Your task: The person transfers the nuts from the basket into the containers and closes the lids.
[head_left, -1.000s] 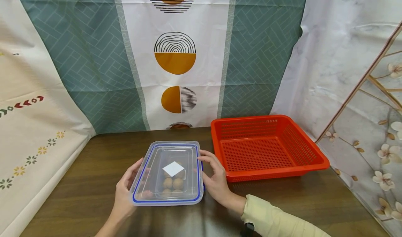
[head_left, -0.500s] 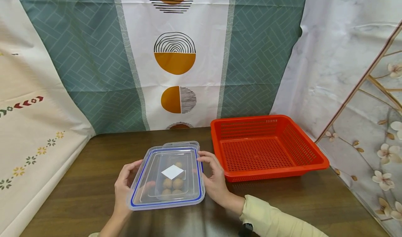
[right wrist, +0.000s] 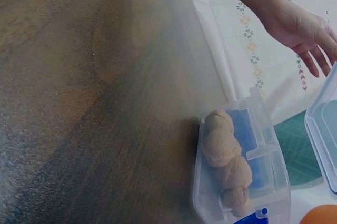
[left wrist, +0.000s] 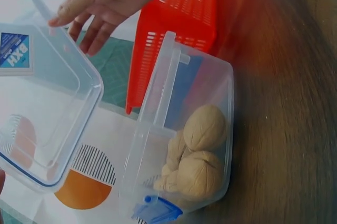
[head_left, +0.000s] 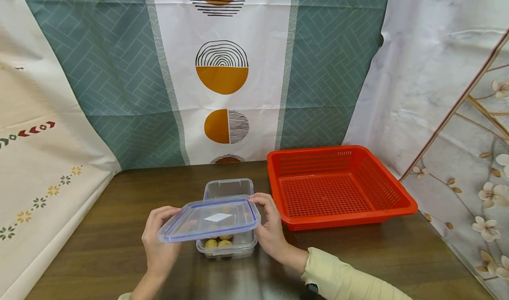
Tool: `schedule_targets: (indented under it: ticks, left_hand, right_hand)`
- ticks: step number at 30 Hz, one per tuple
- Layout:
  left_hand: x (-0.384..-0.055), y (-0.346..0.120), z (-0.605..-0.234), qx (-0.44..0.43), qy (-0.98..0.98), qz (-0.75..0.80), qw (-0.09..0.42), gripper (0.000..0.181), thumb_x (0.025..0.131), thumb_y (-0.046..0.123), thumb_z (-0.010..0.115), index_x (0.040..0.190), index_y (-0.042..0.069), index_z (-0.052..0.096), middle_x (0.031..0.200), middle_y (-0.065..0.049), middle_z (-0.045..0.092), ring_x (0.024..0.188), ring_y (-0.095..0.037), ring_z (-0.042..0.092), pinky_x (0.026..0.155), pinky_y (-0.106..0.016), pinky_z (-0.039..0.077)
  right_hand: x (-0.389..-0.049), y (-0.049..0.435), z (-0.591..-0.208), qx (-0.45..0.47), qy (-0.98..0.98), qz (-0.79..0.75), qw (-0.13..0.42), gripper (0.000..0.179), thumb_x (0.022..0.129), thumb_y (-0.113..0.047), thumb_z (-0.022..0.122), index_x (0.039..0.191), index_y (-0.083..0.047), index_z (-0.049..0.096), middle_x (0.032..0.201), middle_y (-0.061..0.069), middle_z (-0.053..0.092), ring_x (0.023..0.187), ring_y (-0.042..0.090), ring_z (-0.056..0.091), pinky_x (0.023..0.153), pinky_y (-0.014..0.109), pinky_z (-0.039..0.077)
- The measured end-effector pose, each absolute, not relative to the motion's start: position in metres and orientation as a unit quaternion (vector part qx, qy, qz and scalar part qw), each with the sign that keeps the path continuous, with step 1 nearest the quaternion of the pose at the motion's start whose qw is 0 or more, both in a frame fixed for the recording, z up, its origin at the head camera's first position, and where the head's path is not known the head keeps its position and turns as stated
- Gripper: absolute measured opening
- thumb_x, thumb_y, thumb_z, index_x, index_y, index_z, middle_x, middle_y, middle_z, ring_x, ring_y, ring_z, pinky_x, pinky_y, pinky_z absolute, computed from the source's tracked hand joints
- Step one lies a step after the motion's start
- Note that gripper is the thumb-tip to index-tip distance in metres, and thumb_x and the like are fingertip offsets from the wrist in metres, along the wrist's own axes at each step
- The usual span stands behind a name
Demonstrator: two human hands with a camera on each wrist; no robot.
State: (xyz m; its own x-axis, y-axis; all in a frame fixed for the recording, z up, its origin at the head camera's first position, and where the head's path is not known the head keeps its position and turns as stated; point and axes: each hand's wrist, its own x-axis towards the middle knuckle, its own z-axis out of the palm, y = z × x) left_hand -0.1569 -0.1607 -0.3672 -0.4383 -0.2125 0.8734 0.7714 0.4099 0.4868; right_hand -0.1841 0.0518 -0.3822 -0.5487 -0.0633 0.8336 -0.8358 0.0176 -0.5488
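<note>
In the head view, a clear plastic lid with a blue seal and a white label is raised, its far side higher than the near. My left hand holds the lid's left edge, and my right hand grips its right edge. Below is the clear food container, uncovered at the back and partly hidden by the lid. Walnuts lie inside it, several showing in the right wrist view. A blue clip is on the container's side in the left wrist view.
A red perforated plastic basket stands right of the container on the brown wooden table. Patterned cloths hang behind the table and along both sides.
Both hands have lifted the lid off the container, drawing it toward the near left and tilting it. The container's back and the walnuts at the front are now uncovered.
</note>
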Motion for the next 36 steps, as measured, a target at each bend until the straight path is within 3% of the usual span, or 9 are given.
schedule_targets:
  ticks: [3,7,11,15,22,29,36]
  left_hand:
    - [-0.157,-0.157,-0.367,-0.188,-0.674,-0.515,0.495,0.032,0.069,0.007,0.078,0.078,-0.015,0.057,0.083,-0.01,0.056,0.08,-0.004,0.054,0.07,-0.008,0.045]
    - [-0.154,-0.151,-0.363,-0.156,-0.671,-0.527,0.498,0.03,0.06,-0.005,0.08,0.073,-0.013,0.054,0.078,0.0,0.054,0.069,-0.004,0.051,0.064,-0.008,0.045]
    - [-0.151,-0.147,-0.359,-0.12,-0.682,-0.523,0.497,0.028,0.056,-0.013,0.076,0.074,-0.013,0.054,0.071,-0.003,0.05,0.063,-0.006,0.046,0.059,-0.008,0.043]
    - [-0.151,-0.145,-0.359,-0.098,-0.695,-0.517,0.49,0.028,0.056,-0.016,0.074,0.078,-0.014,0.057,0.07,-0.006,0.048,0.061,-0.005,0.045,0.055,-0.007,0.042]
    - [-0.164,-0.15,-0.375,-0.075,-0.721,-0.497,0.477,0.041,0.057,-0.012,0.077,0.095,-0.009,0.063,0.073,-0.004,0.048,0.06,-0.004,0.044,0.05,-0.006,0.038]
    - [-0.173,-0.159,-0.383,-0.062,-0.784,-0.467,0.405,0.051,0.064,0.0,0.08,0.112,-0.001,0.063,0.072,-0.003,0.048,0.059,-0.004,0.042,0.048,-0.007,0.037]
    - [-0.178,-0.165,-0.377,-0.036,-0.879,-0.395,0.266,0.06,0.068,0.017,0.08,0.121,-0.001,0.057,0.073,-0.002,0.051,0.06,-0.007,0.046,0.051,-0.017,0.039]
  right_hand:
    - [-0.184,0.051,-0.382,0.348,-0.65,0.589,0.331,0.025,0.088,-0.012,0.057,0.101,0.008,0.049,0.098,0.019,0.048,0.094,0.02,0.049,0.083,0.023,0.045]
    - [-0.185,0.05,-0.38,0.343,-0.666,0.566,0.344,0.023,0.086,-0.004,0.06,0.102,0.006,0.048,0.09,0.013,0.05,0.083,0.018,0.051,0.072,0.027,0.047]
    - [-0.185,0.05,-0.38,0.343,-0.674,0.56,0.34,0.031,0.078,0.008,0.063,0.105,0.007,0.046,0.082,0.012,0.05,0.072,0.02,0.048,0.06,0.03,0.046]
    - [-0.185,0.049,-0.379,0.345,-0.674,0.567,0.325,0.043,0.073,0.017,0.061,0.112,0.009,0.044,0.082,0.013,0.05,0.067,0.02,0.045,0.054,0.026,0.044]
    - [-0.183,0.048,-0.377,0.321,-0.687,0.576,0.305,0.054,0.075,0.017,0.059,0.125,0.011,0.039,0.079,0.012,0.047,0.062,0.017,0.042,0.048,0.028,0.039]
    - [-0.182,0.049,-0.378,0.265,-0.706,0.608,0.25,0.049,0.081,0.01,0.059,0.127,0.011,0.042,0.078,0.015,0.048,0.061,0.01,0.04,0.049,0.02,0.037]
    - [-0.184,0.05,-0.381,0.194,-0.725,0.635,0.181,0.046,0.085,0.004,0.056,0.129,0.009,0.043,0.091,0.019,0.045,0.065,0.012,0.038,0.053,0.014,0.034]
